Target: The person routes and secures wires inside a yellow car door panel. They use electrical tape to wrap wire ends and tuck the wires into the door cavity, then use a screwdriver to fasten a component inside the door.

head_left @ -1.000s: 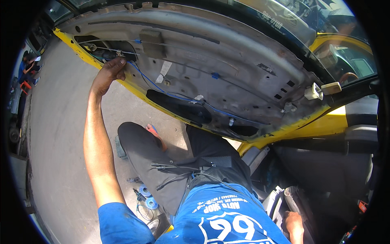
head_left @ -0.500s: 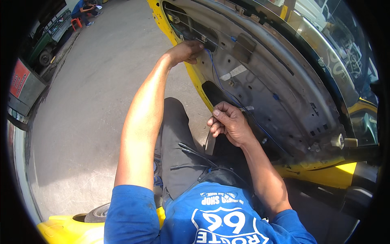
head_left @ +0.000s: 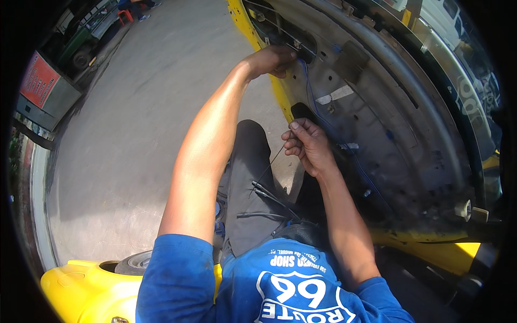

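A raised yellow car hood (head_left: 281,94) shows its grey underside. My left hand (head_left: 270,60) reaches to the far end of its near edge, fingers bent at a dark opening; whatever the fingertips grip is hidden. A blue wire (head_left: 308,86) starts beside those fingertips and runs down along the underside. Nearer to me, my right hand (head_left: 311,146) is closed in a pinch close to the hood's edge. From its fingers a thin black strand (head_left: 271,163) slants down toward my thigh; I cannot tell whether it is wire or a cable tie.
Several black strips (head_left: 266,196) stick out at my waist. Yellow bodywork with a wheel (head_left: 134,262) lies at lower left. A red sign (head_left: 40,81) on a grey cabinet stands at left. A person sits on a red stool (head_left: 125,17) at the far left, near a parked green vehicle.
The view has shifted, moving the hood and hands rightward in the picture. My right hand has risen toward the hood edge, and the black strand below it shows more plainly. My left hand stays at the opening.
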Action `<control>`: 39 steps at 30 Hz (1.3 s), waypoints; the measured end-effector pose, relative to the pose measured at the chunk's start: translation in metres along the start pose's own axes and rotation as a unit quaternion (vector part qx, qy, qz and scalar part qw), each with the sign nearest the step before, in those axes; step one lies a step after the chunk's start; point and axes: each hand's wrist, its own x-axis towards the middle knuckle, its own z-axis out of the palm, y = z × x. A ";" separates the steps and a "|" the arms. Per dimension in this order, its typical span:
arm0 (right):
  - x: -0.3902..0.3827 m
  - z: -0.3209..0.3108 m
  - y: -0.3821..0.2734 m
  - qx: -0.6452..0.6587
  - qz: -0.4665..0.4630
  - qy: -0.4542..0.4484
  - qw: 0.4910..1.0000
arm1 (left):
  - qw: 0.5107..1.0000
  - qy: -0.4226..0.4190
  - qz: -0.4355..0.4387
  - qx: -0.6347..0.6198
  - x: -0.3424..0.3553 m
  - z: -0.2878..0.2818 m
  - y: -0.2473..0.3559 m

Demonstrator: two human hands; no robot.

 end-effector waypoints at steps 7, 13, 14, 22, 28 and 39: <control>0.003 -0.003 0.005 0.007 -0.004 0.015 1.000 | 1.000 0.006 -0.001 0.001 0.001 0.000 -0.002; 0.036 0.016 0.008 0.042 -0.064 0.051 0.996 | 1.000 0.002 -0.015 0.006 0.003 -0.002 0.002; 0.044 0.022 0.007 0.069 -0.072 0.056 0.993 | 1.000 -0.005 -0.015 0.009 0.003 -0.003 0.003; 0.089 0.056 -0.011 0.180 -0.105 0.115 0.971 | 0.999 -0.031 -0.016 0.002 0.007 -0.012 0.002; 0.113 0.064 -0.016 0.192 -0.117 0.196 0.954 | 0.996 -0.040 -0.003 0.082 0.014 -0.016 0.008; 0.116 0.074 -0.017 0.094 -0.136 0.248 0.955 | 0.958 -0.094 0.117 0.243 0.019 -0.028 -0.001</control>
